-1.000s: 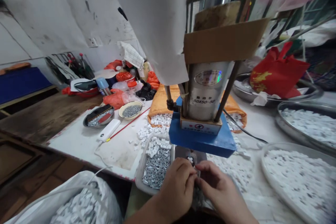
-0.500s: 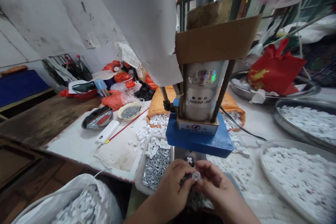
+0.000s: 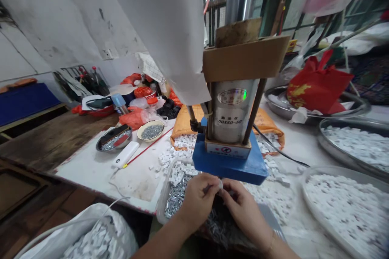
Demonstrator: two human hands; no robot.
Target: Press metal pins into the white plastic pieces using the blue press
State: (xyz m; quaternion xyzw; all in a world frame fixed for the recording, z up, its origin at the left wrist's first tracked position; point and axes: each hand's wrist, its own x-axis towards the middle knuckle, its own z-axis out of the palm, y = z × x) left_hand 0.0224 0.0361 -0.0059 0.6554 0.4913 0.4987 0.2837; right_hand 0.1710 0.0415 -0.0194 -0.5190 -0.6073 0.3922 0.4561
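Between both hands (image 3: 220, 200): white piece (image 3: 220, 184)

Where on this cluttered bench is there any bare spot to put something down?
One bare patch on the white tabletop, bordered by the white power bank, the red stick and the screw tray. Another lies behind the press, by the black cable. Around both hands and the pans of white pieces it is crowded.

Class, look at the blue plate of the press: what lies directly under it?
Under the blue plate, the left hand and right hand pinch a small white part. Below them is a tray of metal screws. The press tool beneath stays hidden.
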